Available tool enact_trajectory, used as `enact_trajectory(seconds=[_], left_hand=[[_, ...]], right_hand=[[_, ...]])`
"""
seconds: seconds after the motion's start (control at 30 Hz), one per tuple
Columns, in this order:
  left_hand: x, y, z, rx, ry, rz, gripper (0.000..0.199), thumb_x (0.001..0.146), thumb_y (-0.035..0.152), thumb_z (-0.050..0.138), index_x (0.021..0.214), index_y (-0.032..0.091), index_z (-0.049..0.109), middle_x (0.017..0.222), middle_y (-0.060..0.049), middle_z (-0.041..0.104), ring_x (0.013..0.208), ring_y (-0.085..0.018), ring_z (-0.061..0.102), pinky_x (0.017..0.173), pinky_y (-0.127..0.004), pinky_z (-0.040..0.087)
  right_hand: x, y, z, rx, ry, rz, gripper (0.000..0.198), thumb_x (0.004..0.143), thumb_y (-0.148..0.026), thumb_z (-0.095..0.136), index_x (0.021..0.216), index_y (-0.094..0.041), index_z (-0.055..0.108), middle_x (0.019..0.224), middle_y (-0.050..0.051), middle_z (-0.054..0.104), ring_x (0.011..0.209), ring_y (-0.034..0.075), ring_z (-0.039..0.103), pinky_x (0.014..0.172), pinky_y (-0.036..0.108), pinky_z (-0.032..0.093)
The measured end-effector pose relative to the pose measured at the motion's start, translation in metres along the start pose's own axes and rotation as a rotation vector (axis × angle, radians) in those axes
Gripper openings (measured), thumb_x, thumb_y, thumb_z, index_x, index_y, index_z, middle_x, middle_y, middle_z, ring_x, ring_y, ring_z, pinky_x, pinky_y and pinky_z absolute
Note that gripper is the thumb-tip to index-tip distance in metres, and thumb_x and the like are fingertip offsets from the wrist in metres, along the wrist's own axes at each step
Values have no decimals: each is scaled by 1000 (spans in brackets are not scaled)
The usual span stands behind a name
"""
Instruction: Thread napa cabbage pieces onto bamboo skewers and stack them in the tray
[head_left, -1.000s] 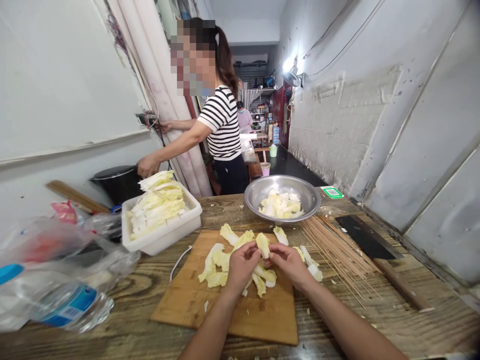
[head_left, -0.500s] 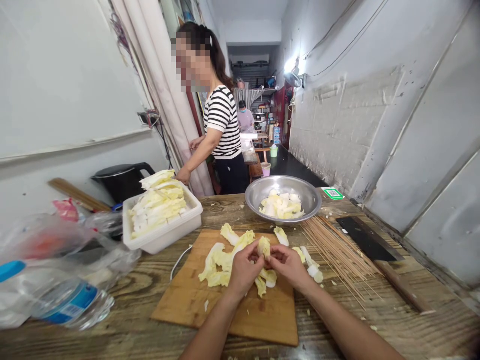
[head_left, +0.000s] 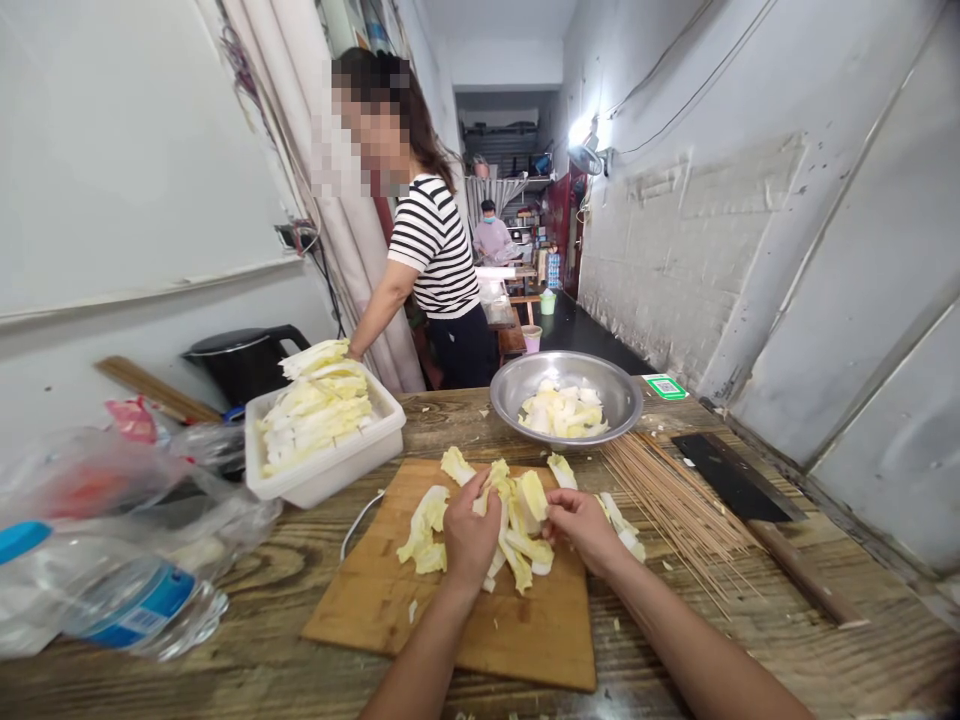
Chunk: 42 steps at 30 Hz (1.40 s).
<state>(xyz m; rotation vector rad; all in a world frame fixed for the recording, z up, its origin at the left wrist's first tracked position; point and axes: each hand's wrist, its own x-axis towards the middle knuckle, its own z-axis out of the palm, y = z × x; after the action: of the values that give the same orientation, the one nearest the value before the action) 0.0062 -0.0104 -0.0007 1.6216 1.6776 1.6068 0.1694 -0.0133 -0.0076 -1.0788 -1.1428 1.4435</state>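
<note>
Between the thumb and fingers of my right hand (head_left: 583,528) is a piece of napa cabbage leaf (head_left: 532,497), pale yellow and white, held above the cutting board. My left hand (head_left: 472,527) is just left of it, thumb and fingers apart, at the cabbage pieces (head_left: 517,560) on the board; whether it touches one is hard to see. More torn leaf lies left of that hand (head_left: 426,525). Under everything is the wooden cutting board (head_left: 360,610). Beyond the board stands a steel bowl (head_left: 504,400) with cut cabbage in it.
A white tub (head_left: 322,480) heaped with cabbage leaves stands at left, near a kettle (head_left: 232,365), plastic bags and a water bottle (head_left: 135,600). Thin wooden skewers (head_left: 675,510) and a cleaver (head_left: 739,480) lie at right. A co-worker in stripes (head_left: 442,240) stands behind the tub.
My hands have moved apart: the left one shifted left, the right one slightly right with the cabbage piece. The co-worker in stripes has leaned a little to the left.
</note>
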Motion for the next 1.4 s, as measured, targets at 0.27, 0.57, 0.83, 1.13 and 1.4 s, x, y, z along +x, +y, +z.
enact_trajectory(seconds=[0.27, 0.57, 0.83, 1.13, 1.4], left_hand=[[-8, 11, -2, -13, -112, 200, 23, 76, 21, 55, 94, 19, 69, 97, -7, 69, 94, -21, 62, 91, -40, 46], [-13, 15, 5, -165, -332, -13, 31, 74, 24, 60, 104, 18, 66, 84, -3, 71, 80, -16, 66, 81, -29, 50], [-9, 8, 2, -110, -115, -12, 25, 80, 30, 53, 95, 17, 68, 74, -2, 71, 72, -17, 66, 75, -31, 51], [-13, 7, 3, -3, -97, 115, 23, 82, 28, 52, 95, 20, 69, 79, -3, 71, 79, -18, 66, 79, -32, 50], [-16, 9, 2, 18, -61, 308, 20, 82, 22, 52, 94, 18, 68, 78, -4, 70, 76, -17, 65, 74, -30, 51]], right_hand=[[-4, -8, 0, 110, -53, 39, 27, 63, -39, 70, 73, -14, 63, 51, -2, 59, 44, 9, 52, 46, 22, 41], [-8, -9, 7, 61, 0, -82, 30, 58, -36, 77, 71, -19, 57, 51, -7, 58, 42, 9, 52, 42, 21, 41], [2, -38, 0, 69, -30, -76, 28, 68, -43, 69, 69, -17, 57, 46, -3, 57, 38, 10, 51, 38, 21, 41], [60, -86, -45, -100, 199, -318, 54, 70, -48, 65, 114, -19, 55, 114, 11, 62, 61, 17, 65, 47, 29, 50], [54, -96, -130, -723, 399, -378, 36, 90, -41, 45, 113, -15, 55, 109, 11, 62, 80, 18, 62, 72, 37, 51]])
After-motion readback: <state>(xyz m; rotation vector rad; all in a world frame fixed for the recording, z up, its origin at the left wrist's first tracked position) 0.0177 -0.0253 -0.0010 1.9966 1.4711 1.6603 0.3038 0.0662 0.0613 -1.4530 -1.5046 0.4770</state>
